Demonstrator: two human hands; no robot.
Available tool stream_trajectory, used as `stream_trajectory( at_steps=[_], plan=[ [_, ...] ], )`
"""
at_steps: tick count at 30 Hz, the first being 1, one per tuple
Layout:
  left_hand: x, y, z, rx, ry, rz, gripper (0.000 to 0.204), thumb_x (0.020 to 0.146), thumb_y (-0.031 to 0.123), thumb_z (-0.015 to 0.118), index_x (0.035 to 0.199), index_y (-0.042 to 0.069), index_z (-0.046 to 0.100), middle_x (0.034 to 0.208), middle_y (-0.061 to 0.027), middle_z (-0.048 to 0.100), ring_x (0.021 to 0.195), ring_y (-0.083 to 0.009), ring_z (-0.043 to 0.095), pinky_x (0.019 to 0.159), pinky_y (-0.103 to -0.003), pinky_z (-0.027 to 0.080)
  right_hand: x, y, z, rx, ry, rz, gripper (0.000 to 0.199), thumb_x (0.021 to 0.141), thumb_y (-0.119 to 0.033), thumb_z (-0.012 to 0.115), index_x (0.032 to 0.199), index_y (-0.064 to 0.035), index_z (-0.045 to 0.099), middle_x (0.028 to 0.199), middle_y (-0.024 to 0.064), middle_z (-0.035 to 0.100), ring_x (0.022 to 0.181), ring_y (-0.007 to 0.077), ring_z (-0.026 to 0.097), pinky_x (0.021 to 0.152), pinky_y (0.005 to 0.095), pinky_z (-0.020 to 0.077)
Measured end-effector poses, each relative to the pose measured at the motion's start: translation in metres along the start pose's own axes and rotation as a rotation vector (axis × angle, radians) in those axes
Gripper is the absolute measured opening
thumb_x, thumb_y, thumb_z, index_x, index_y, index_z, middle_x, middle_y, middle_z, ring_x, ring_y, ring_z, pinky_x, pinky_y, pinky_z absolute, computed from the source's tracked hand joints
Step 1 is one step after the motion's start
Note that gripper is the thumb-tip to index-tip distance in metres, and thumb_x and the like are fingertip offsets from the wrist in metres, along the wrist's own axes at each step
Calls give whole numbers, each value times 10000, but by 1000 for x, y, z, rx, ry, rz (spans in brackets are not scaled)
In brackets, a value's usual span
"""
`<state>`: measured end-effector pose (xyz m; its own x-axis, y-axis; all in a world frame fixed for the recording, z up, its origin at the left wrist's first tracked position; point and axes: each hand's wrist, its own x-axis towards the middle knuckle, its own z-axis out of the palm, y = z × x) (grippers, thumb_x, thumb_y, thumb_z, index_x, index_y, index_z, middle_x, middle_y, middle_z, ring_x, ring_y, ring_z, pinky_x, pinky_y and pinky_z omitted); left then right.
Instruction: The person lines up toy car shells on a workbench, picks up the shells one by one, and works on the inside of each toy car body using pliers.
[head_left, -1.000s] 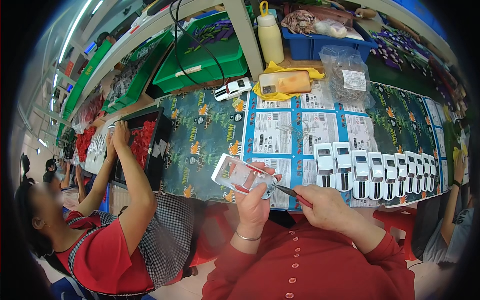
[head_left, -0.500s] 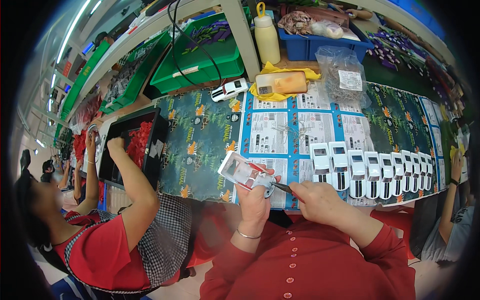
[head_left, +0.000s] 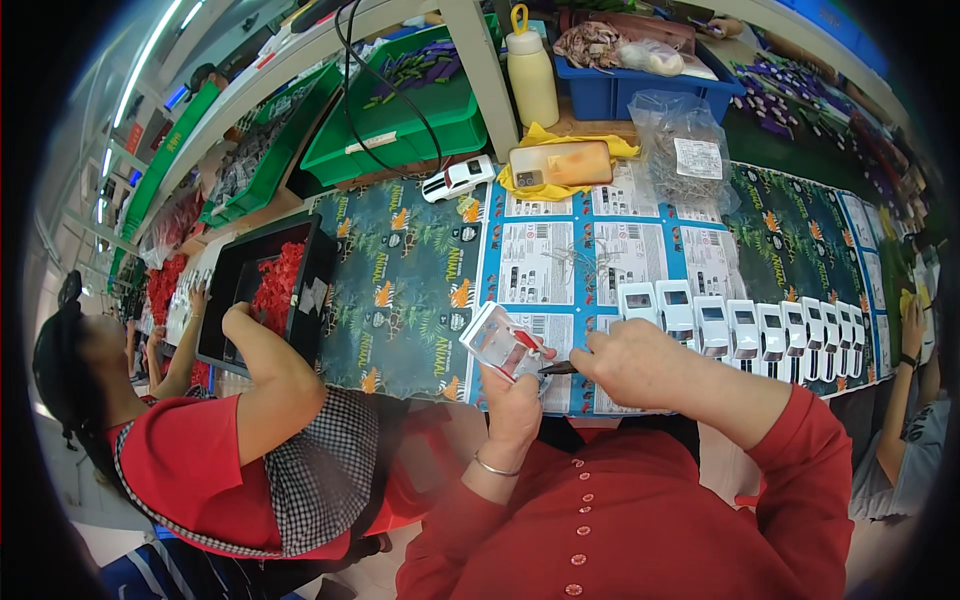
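Printed card sheets (head_left: 560, 262) cover the long workbench, leafy green ones left and right of blue ones. At its near edge the left hand (head_left: 515, 395) grips a small clear plastic shell (head_left: 502, 345) with something red inside, tilted up toward the face. Just beside it the right hand (head_left: 640, 362) is closed on a thin dark tool (head_left: 558, 369), its tip touching the shell's near edge. This looks like fitting or trimming that one piece; a steady hold and a fine touch at the tip seem needed. A row of white shells (head_left: 760, 325) runs right. Farther off, a black tray (head_left: 225, 312) holds red parts, green bins (head_left: 400, 120) hold dark bits, and a blue bin (head_left: 640, 85) holds bagged items.
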<state>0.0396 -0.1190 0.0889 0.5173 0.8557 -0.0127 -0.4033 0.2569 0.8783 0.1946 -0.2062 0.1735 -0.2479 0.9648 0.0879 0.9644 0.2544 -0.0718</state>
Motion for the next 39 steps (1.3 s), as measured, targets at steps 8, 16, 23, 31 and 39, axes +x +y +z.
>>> stream_trajectory(
  at_steps=[8, 16, 23, 31, 39],
  plan=[
    [0, -6, -4, 160, -15, 68, 654, 677, -181, 356, 1294, 31, 313, 1039, -116, 532, 947, -207, 580, 873, -358, 485, 18, 1, -6, 11, -62, -72, 131, 741, -112, 604, 813, -19, 662, 696, 140, 653, 661, 278, 670, 593, 374, 535],
    [-3, -6, -5, -15, 2, -10, 589, 649, -162, 345, 1207, 20, 394, 1045, -128, 572, 919, -232, 625, 869, -380, 512, 10, 0, -10, 34, -57, -46, 125, 746, -114, 600, 808, -20, 654, 702, 144, 652, 660, 280, 666, 601, 375, 529],
    [1, 8, 3, -96, -2, -65, 653, 636, -140, 418, 1263, 38, 372, 1075, -124, 546, 960, -242, 596, 875, -391, 500, -1, 3, 4, 158, -118, 82, 158, 757, -127, 599, 888, -44, 628, 787, 153, 643, 705, 309, 660, 621, 407, 525],
    [72, 38, -108, 1390, 209, 471, 692, 779, 110, 636, 1380, -19, 319, 1205, -222, 454, 1118, -354, 450, 977, -424, 340, -68, -2, 13, 445, 104, 428, 255, 773, -120, 614, 1019, -56, 597, 822, 139, 614, 795, 338, 611, 681, 432, 492],
    [82, 37, -70, 1668, -3, 603, 647, 696, 238, 741, 1286, 108, 508, 1327, -233, 417, 1291, -420, 334, 1009, -608, 264, -119, 33, 17, 160, 429, 745, 268, 769, -107, 637, 1007, -12, 558, 894, 176, 592, 852, 369, 579, 736, 440, 475]
  ],
)
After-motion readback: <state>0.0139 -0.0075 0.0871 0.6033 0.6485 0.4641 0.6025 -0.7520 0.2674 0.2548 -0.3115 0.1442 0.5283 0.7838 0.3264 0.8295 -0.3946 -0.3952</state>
